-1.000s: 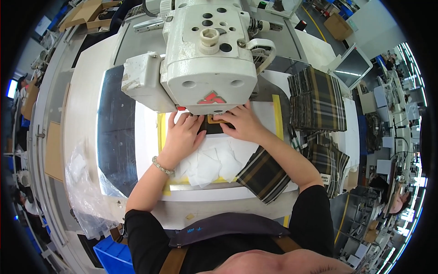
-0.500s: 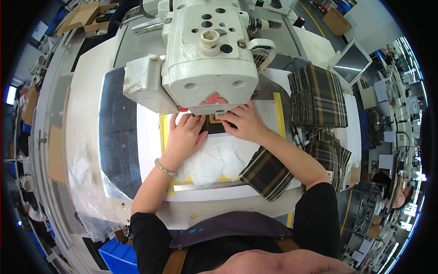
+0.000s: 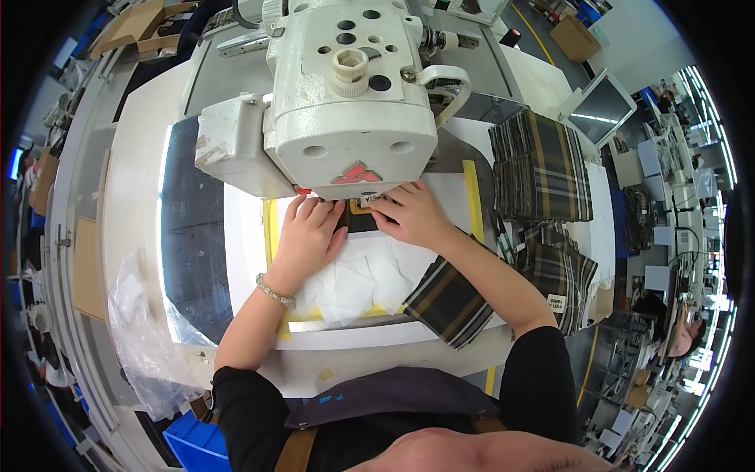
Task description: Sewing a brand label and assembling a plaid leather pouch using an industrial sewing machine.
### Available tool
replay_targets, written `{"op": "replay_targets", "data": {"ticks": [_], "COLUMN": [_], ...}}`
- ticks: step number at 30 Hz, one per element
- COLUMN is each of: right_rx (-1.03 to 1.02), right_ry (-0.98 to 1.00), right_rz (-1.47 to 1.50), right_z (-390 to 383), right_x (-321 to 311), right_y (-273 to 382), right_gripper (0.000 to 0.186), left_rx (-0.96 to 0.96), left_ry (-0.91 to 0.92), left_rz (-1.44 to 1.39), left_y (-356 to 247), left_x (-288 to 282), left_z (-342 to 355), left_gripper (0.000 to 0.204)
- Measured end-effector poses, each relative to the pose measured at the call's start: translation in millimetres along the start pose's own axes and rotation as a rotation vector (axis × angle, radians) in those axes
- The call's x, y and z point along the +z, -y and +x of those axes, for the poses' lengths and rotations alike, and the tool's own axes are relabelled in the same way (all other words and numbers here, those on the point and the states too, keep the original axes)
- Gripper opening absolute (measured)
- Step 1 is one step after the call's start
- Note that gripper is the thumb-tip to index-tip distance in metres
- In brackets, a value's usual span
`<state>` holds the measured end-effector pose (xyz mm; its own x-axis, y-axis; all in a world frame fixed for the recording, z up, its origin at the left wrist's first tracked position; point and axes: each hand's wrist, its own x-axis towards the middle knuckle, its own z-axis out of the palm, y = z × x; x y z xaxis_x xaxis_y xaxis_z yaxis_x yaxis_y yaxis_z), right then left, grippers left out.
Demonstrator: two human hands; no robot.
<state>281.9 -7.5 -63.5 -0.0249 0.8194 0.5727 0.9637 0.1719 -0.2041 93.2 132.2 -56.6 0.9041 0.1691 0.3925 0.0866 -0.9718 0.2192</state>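
Beneath the head of a white sewing machine (image 3: 354, 134), a dark piece (image 3: 359, 223) with a small tan frame (image 3: 358, 206) lies on a white board bordered with yellow tape (image 3: 472, 197). My left hand (image 3: 313, 232) rests at the dark piece's left side, fingers apart and slightly bent, their tips near the needle area. My right hand (image 3: 413, 212) lies on its right side, fingers apart, touching beside the tan frame. The needle is hidden by the machine. Loose white pieces (image 3: 358, 279) lie below my hands, and a dark plaid piece (image 3: 440, 299) lies under my right forearm.
At the right are a stack of plaid fabric (image 3: 543, 165), more plaid pieces (image 3: 566, 267) and a screen (image 3: 602, 106). A crumpled plastic bag (image 3: 138, 330) lies at the left, above a blue crate (image 3: 189, 440). Other workstations and people appear at both rims.
Both hands stay at the dark piece under the machine, with only slight shifts of the fingers. The whole view has moved a little between the frames.
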Motion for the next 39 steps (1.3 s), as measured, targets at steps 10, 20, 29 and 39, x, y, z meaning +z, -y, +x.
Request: {"op": "replay_targets", "data": {"ticks": [10, 20, 29, 39], "right_rx": [-0.009, -0.002, 0.041, 0.021], "right_ry": [-0.016, -0.102, -0.132, -0.169], "right_rz": [-0.042, -0.022, 0.001, -0.074], "right_z": [-5.0, 5.4, 0.7, 3.0], "right_x": [0.4, 7.8, 11.5, 12.0], "right_y": [-0.5, -16.2, -23.0, -19.4], "right_gripper": [0.011, 0.009, 0.011, 0.007], "left_rx": [0.023, 0.018, 0.007, -0.003], "left_ry": [-0.016, -0.031, 0.0, -0.037], "left_rz": [0.02, 0.077, 0.073, -0.025], "left_y": [-4.2, 4.5, 3.2, 8.4], "left_x": [3.2, -0.1, -3.7, 1.1], "left_z": [1.0, 6.0, 6.9, 6.0], "left_gripper": [0.037, 0.035, 0.035, 0.036]}}
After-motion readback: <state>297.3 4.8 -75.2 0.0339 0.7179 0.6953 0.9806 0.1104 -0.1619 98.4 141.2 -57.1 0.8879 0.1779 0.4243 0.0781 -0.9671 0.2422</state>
